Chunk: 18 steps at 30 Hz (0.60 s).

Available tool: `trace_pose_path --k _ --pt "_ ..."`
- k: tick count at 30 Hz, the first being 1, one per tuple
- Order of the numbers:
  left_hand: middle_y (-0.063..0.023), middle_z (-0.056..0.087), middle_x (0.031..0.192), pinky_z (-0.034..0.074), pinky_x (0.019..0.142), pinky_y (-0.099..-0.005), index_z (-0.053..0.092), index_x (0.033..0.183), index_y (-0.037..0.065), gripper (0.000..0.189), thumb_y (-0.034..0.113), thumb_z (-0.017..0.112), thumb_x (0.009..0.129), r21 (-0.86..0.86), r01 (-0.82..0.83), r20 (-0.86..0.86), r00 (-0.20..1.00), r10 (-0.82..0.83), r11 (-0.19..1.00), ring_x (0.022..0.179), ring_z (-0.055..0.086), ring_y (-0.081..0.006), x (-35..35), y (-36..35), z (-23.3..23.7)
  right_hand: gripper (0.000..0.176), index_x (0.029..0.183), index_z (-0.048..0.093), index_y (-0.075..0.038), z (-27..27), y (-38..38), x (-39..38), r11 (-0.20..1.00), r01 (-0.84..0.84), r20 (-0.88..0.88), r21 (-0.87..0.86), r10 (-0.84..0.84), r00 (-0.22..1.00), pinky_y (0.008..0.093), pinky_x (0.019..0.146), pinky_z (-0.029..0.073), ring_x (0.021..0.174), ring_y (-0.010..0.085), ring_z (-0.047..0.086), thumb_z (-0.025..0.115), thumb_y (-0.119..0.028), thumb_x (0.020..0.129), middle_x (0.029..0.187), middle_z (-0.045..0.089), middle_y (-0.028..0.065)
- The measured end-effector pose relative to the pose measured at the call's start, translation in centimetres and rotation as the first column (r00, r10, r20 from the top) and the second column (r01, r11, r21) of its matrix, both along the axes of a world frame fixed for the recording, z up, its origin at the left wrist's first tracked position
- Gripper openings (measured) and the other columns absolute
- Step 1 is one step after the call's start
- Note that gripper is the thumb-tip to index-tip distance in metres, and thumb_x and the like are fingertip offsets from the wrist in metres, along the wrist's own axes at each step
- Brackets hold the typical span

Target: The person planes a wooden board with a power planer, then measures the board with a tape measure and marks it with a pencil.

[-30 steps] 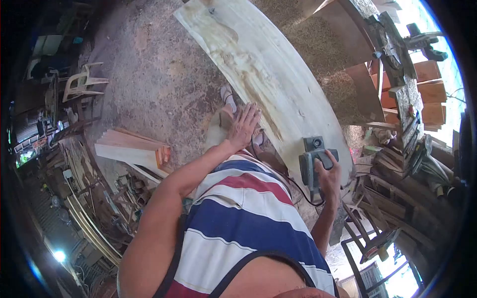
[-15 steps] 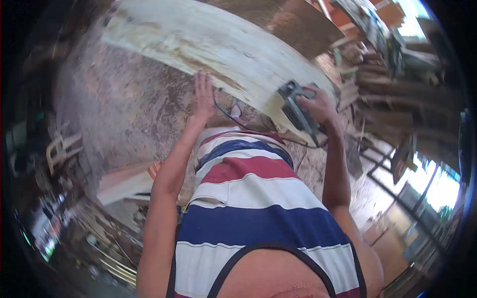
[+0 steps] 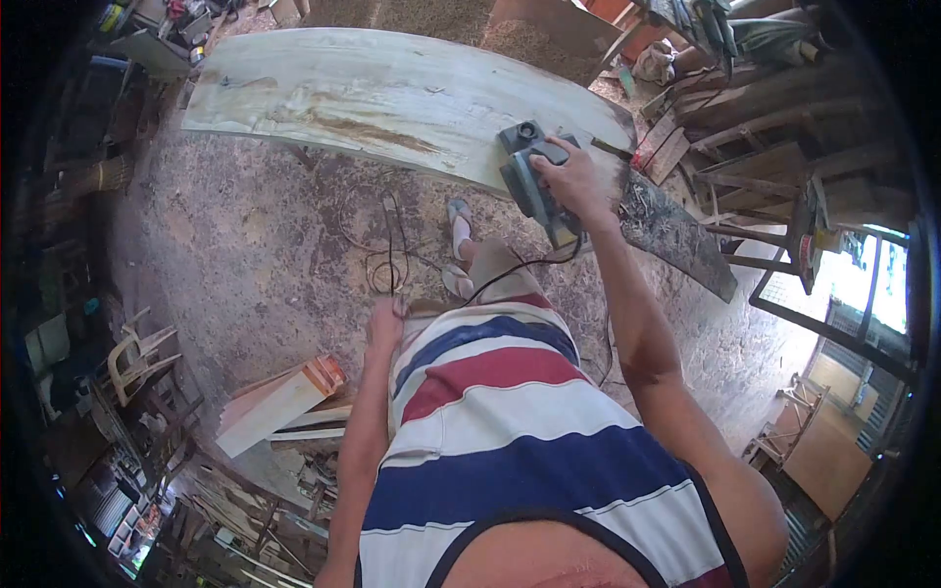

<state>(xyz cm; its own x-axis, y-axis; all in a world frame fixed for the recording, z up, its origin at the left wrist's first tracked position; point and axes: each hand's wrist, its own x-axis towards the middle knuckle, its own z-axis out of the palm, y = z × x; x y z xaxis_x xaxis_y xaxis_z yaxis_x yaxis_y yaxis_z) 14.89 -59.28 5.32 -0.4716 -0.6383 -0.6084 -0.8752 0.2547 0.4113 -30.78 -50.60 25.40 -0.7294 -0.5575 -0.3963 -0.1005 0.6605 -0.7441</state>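
Observation:
My right hand [image 3: 573, 181] is wrapped round the handle of a dark electric planer [image 3: 534, 186] with a round knob at its front. The planer overlaps the near edge of a long pale wooden board [image 3: 470, 108], towards its right end. From the tool's rear a black cord [image 3: 529, 263] curves past my leg. Low beside my left thigh is my left hand [image 3: 386, 321], apart from the board, its fingers mostly hidden by foreshortening. Loops of thin cord [image 3: 390, 250] show just beyond it. Brown streaks [image 3: 372, 132] mark the board's surface.
A dark weathered plank [image 3: 676, 235] angles away right of the board. Cut timber [image 3: 284, 397] lies on the floor at lower left, near a pale chair frame [image 3: 139, 358]. Wooden pieces crowd the right side. My feet [image 3: 459, 230] stand on the dusty floor [image 3: 235, 225] near the cords.
My left hand has come off the board's near edge and dropped back beside my thigh. My right hand has shifted the planer left and slightly up in view. The camera view has turned.

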Motion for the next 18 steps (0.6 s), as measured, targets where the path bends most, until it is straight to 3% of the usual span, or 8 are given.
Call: trace_pose_path --k 3,6,7,10,12,14,15,18 --pt "-0.0273 0.072 0.104 0.052 0.089 -0.0554 0.076 0.107 0.009 0.028 0.026 0.059 0.092 0.064 -0.098 0.232 0.969 0.081 0.993 0.104 0.067 -0.0480 6.3 5.7 -1.5 0.054 0.133 0.066 -0.002 -3.0 1.4 0.7 0.998 -0.016 -0.126 -0.063 0.007 0.992 0.0380 0.066 0.055 0.066 0.0239 0.072 0.077 -0.030 0.088 0.074 0.072 0.0195" --pt "-0.0259 0.072 0.108 0.053 0.090 -0.0513 0.079 0.112 0.014 0.030 0.026 0.060 0.091 0.121 -0.140 0.232 0.967 0.109 0.983 0.106 0.068 -0.0444 11.9 9.4 -4.0 0.055 0.132 0.066 -0.002 -1.9 3.6 2.7 0.997 0.019 0.008 -0.075 -0.018 1.000 0.0395 0.071 0.057 0.072 0.0287 0.074 0.078 -0.031 0.087 0.078 0.073 0.0220" --pt "-0.0253 0.072 0.109 0.054 0.090 -0.0503 0.079 0.113 0.015 0.031 0.025 0.060 0.091 0.134 -0.134 0.202 0.974 0.105 0.982 0.106 0.069 -0.0436 13.3 10.0 -4.6 0.054 0.132 0.067 -0.002 -4.3 4.6 3.3 0.994 -0.020 -0.096 -0.103 0.010 0.995 0.0403 0.074 0.058 0.075 0.0312 0.075 0.078 -0.030 0.087 0.081 0.073 0.0237" --pt "-0.0239 0.073 0.110 0.054 0.090 -0.0484 0.079 0.115 0.016 0.031 0.026 0.061 0.091 0.126 -0.155 0.204 0.971 0.127 0.980 0.106 0.070 -0.0419 15.3 11.4 -7.0 0.053 0.135 0.065 -0.005 -3.2 6.0 4.2 0.997 -0.003 -0.088 -0.083 -0.004 0.996 0.0365 0.075 0.058 0.077 0.0235 0.073 0.076 -0.030 0.090 0.088 0.076 0.0182" --pt "-0.0235 0.073 0.110 0.055 0.090 -0.0481 0.078 0.117 0.016 0.032 0.025 0.061 0.091 0.083 -0.179 0.207 0.966 0.158 0.980 0.105 0.070 -0.0416 13.4 11.5 -6.7 0.052 0.134 0.065 -0.005 -3.8 6.1 3.2 0.991 -0.044 -0.138 -0.125 0.026 0.990 0.0383 0.078 0.058 0.082 0.0292 0.075 0.076 -0.030 0.089 0.093 0.076 0.0219" --pt "-0.0234 0.073 0.111 0.054 0.089 -0.0487 0.075 0.122 0.016 0.034 0.024 0.060 0.092 0.038 -0.175 0.194 0.967 0.164 0.984 0.105 0.070 -0.0418 9.7 11.0 -2.7 0.052 0.133 0.066 -0.004 -4.5 6.7 3.2 0.987 -0.073 -0.157 -0.142 0.050 0.986 0.0395 0.080 0.058 0.087 0.0338 0.075 0.076 -0.030 0.089 0.097 0.075 0.0247" --pt "-0.0258 0.072 0.113 0.053 0.092 -0.0505 0.067 0.134 0.015 0.042 0.020 0.059 0.093 0.006 -0.046 -0.013 0.999 0.047 0.999 0.107 0.069 -0.0441 9.7 10.4 -4.0 0.052 0.133 0.066 -0.004 -4.7 7.0 3.0 0.987 -0.079 -0.166 -0.141 0.055 0.985 0.0397 0.080 0.058 0.089 0.0355 0.075 0.077 -0.030 0.089 0.099 0.075 0.0257" --pt "-0.0291 0.066 0.125 0.049 0.101 -0.0510 0.055 0.145 0.007 0.049 0.017 0.057 0.097 -0.124 0.114 0.126 0.987 -0.098 0.986 0.119 0.063 -0.0448 -0.4 7.7 1.4 0.054 0.134 0.065 -0.005 -5.1 8.0 1.6 0.988 -0.108 -0.113 -0.111 0.096 0.989 0.0441 0.087 0.057 0.099 0.0401 0.073 0.076 -0.032 0.088 0.103 0.073 0.0271"
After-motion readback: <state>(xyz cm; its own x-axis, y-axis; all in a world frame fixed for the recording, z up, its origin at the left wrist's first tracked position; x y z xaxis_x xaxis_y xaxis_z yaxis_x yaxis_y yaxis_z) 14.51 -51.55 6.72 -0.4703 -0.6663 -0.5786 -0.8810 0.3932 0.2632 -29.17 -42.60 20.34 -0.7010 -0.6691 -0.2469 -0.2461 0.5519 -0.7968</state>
